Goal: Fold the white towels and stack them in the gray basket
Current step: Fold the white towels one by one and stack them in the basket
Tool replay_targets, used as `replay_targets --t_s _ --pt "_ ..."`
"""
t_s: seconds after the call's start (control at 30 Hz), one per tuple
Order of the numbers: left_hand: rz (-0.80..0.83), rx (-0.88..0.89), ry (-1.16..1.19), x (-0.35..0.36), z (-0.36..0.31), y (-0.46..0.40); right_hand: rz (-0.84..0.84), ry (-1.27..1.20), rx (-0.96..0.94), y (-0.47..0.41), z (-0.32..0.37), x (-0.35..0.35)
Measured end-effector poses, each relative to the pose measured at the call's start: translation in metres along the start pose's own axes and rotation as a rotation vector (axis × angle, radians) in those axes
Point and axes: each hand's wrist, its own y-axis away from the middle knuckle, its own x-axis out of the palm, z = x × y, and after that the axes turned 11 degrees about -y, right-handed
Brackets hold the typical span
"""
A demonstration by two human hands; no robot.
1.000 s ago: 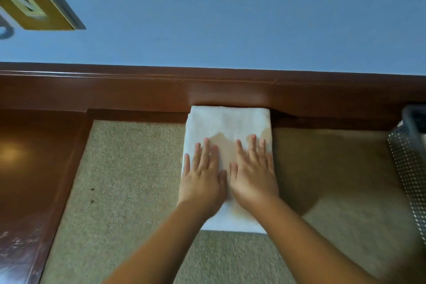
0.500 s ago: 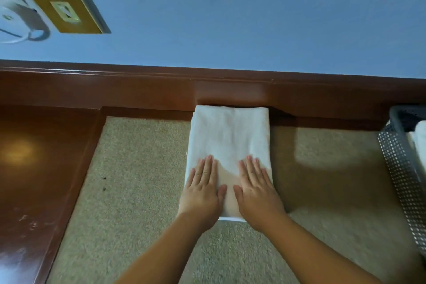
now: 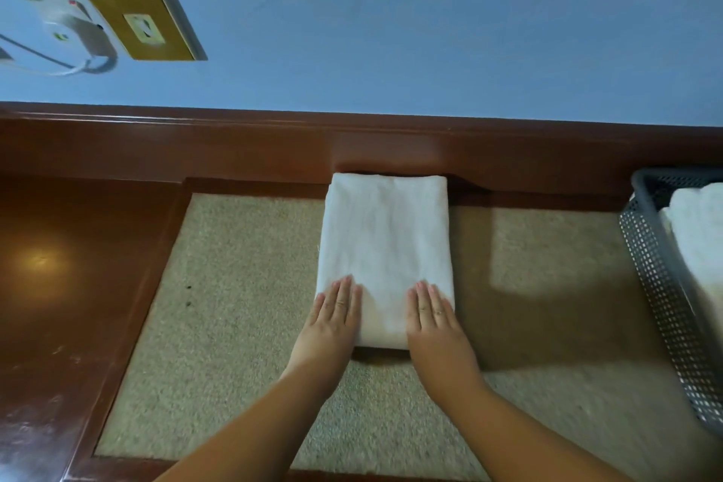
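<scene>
On the beige carpet (image 3: 242,344) framed by dark polished wood (image 3: 78,286), a folded white towel (image 3: 385,243) lies as a long rectangle, its far short edge touching the wooden baseboard (image 3: 274,145) under the blue wall (image 3: 430,31). Both of the person's hands rest flat on the towel's near end, well apart from each other. The left hand (image 3: 332,321) covers the near left corner and the right hand (image 3: 436,325) the near right corner; in each the grip is released, with straight fingers laid close together and pressing down on the cloth, not curled round it. At the right edge of the view stands the gray basket (image 3: 661,286), its perforated wall facing the towel, well apart from it. Inside the basket lies another white towel (image 3: 700,235), only partly in view. High on the wall to the left is a brass-coloured socket plate (image 3: 144,23) with a white plug (image 3: 66,20) just beside it.
</scene>
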Motion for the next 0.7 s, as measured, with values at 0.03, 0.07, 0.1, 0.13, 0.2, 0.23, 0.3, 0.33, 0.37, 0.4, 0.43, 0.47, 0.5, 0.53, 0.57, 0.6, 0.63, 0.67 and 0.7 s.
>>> replay_targets --t_s 0.03,0.07,0.1,0.13,0.2,0.23,0.3,0.33,0.37,0.4,0.43,0.47,0.5,0.53,0.57,0.6,0.63,0.67,0.7 --pt "0.008 -0.006 -0.016 0.003 -0.001 0.001 -0.003 0.017 0.002 0.0 0.001 -0.001" --pt "0.018 -0.005 -0.034 0.005 0.0 0.002 -0.011 0.025 -0.005 0.0 0.001 -0.002" --pt "0.005 0.004 -0.036 0.007 0.002 0.003 0.007 0.019 -0.002 -0.001 0.001 -0.004" --pt "-0.013 0.021 -0.035 0.006 0.005 0.003 0.042 0.009 0.011 -0.002 0.001 -0.009" --pt "-0.04 0.021 -0.004 -0.003 0.013 0.003 0.077 -0.015 0.039 -0.001 -0.001 -0.024" --pt "-0.043 0.029 0.008 -0.012 0.017 0.004 0.061 -0.029 0.032 0.0 0.0 -0.035" --pt "-0.035 0.061 -0.01 -0.04 0.023 0.01 0.004 -0.07 0.009 0.009 0.007 -0.063" --pt "-0.031 0.074 0.011 -0.057 0.025 0.015 -0.021 -0.089 0.003 0.015 0.012 -0.078" --pt "-0.052 0.079 0.03 -0.074 0.028 0.022 -0.028 -0.1 -0.006 0.022 0.017 -0.094" --pt "-0.056 0.072 0.057 -0.093 0.032 0.027 -0.049 -0.13 -0.017 0.028 0.018 -0.109" --pt "-0.041 0.067 0.081 -0.112 0.036 0.034 -0.058 -0.155 -0.026 0.033 0.019 -0.125" --pt "-0.013 0.068 0.103 -0.132 0.041 0.04 -0.066 -0.168 -0.037 0.039 0.019 -0.142" --pt "0.001 0.075 0.122 -0.152 0.046 0.046 -0.089 -0.186 -0.051 0.044 0.017 -0.159" --pt "0.001 0.089 0.143 -0.17 0.052 0.05 -0.116 -0.215 -0.062 0.05 0.015 -0.177" --pt "-0.019 0.112 0.171 -0.189 0.058 0.056 -0.128 -0.249 -0.068 0.056 0.013 -0.196" --pt "-0.045 0.138 0.204 -0.208 0.064 0.062 -0.127 -0.283 -0.074 0.062 0.012 -0.215" --pt "-0.068 0.158 0.242 -0.225 0.07 0.068 -0.125 -0.314 -0.081 0.067 0.01 -0.235" --pt "-0.084 0.162 0.284 -0.241 0.075 0.073 -0.125 -0.346 -0.089 0.072 0.008 -0.254" --pt "-0.096 0.152 0.336 -0.256 0.078 0.078 -0.12 -0.383 -0.094 0.076 0.005 -0.271"
